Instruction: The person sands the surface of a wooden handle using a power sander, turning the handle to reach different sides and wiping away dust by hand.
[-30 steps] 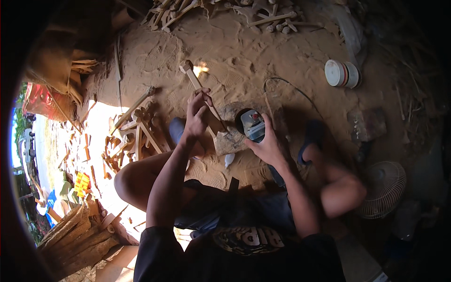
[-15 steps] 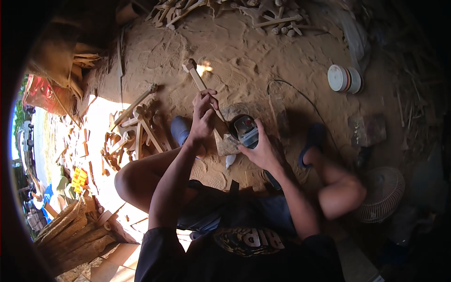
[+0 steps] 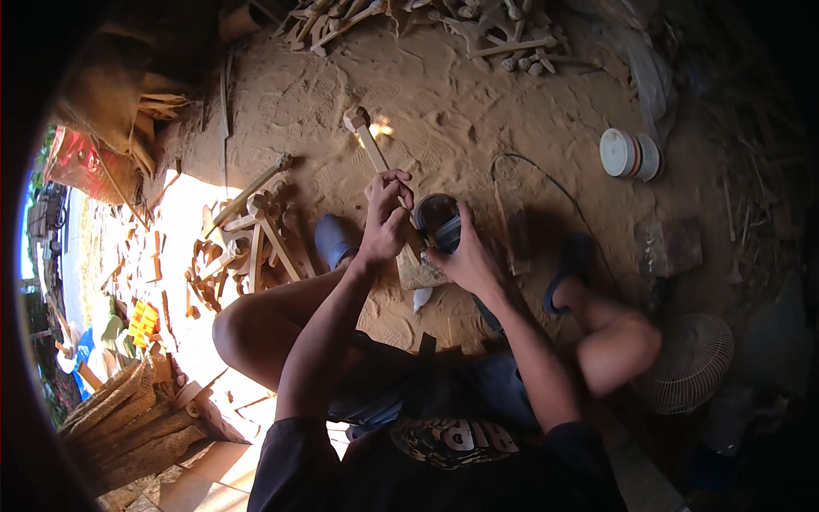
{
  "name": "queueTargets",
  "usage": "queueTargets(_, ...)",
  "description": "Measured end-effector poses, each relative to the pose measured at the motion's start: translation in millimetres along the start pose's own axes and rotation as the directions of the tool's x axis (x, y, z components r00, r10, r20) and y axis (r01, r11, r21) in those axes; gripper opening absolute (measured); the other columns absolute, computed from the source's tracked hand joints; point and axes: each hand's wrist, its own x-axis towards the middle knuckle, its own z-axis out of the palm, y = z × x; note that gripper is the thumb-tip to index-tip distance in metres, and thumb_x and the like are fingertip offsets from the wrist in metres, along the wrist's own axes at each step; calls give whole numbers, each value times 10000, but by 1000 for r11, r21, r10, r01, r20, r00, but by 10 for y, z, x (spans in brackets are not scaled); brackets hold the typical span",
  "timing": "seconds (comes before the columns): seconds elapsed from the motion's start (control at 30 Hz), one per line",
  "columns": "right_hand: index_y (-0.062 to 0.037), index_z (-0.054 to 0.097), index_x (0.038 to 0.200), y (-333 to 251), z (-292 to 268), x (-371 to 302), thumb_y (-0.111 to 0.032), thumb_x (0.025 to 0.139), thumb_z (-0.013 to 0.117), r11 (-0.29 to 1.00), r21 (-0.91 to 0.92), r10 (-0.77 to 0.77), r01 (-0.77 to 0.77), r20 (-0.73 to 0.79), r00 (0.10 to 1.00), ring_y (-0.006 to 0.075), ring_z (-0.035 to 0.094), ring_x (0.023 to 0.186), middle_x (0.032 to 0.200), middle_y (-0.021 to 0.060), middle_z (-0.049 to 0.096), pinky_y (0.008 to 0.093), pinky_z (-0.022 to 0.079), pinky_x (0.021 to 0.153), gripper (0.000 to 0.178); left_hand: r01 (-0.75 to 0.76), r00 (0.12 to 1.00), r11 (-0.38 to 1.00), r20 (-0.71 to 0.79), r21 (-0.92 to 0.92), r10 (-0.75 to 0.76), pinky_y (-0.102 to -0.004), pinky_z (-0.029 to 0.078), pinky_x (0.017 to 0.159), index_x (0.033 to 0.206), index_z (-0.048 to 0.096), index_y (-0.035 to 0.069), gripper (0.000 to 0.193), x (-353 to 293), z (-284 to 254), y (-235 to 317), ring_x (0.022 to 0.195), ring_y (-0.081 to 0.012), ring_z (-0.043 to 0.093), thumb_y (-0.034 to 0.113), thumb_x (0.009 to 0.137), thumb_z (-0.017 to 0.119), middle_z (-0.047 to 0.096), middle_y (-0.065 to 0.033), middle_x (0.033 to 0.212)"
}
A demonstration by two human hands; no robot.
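Note:
My left hand (image 3: pixel 389 213) is closed around a long pale wooden stick (image 3: pixel 372 149) with a knobbed far end. The stick's near end reaches down toward a pale block (image 3: pixel 422 275) on the ground between my feet. My right hand (image 3: pixel 471 260) grips a dark power tool (image 3: pixel 441 220) with a round head, which looks like an angle grinder. Its head is right beside the stick; whether they touch I cannot tell. My fingers and wrist partly hide the tool's body. A small white bottle tip (image 3: pixel 421 299) shows below the block.
Similar knobbed sticks (image 3: pixel 264 235) lie heaped at the left, with another pile (image 3: pixel 512 47) at the far edge. A black cable (image 3: pixel 554 183) loops over the sandy floor. To the right are a white tub (image 3: pixel 630 154), a square block (image 3: pixel 670 246) and a fan (image 3: pixel 691 363).
The stick has turned slightly in my left hand, and that hand has shifted a little right and down. The tool has tilted in my right hand, its round head now facing more upward.

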Motion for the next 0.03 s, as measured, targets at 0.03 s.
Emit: queueTargets(0.03,-33,175,1693,-192,-146,-52,-393,872,868,998,-44,53,-50,72,996,449,673,1275,1549,370,516,544,530,1060,1133,9,1000,1000,5,2,-9,-464,197,1233,909,635,56,207,-8,-15,-4,1347,-336,396,218,798,571,561,-143,1421)
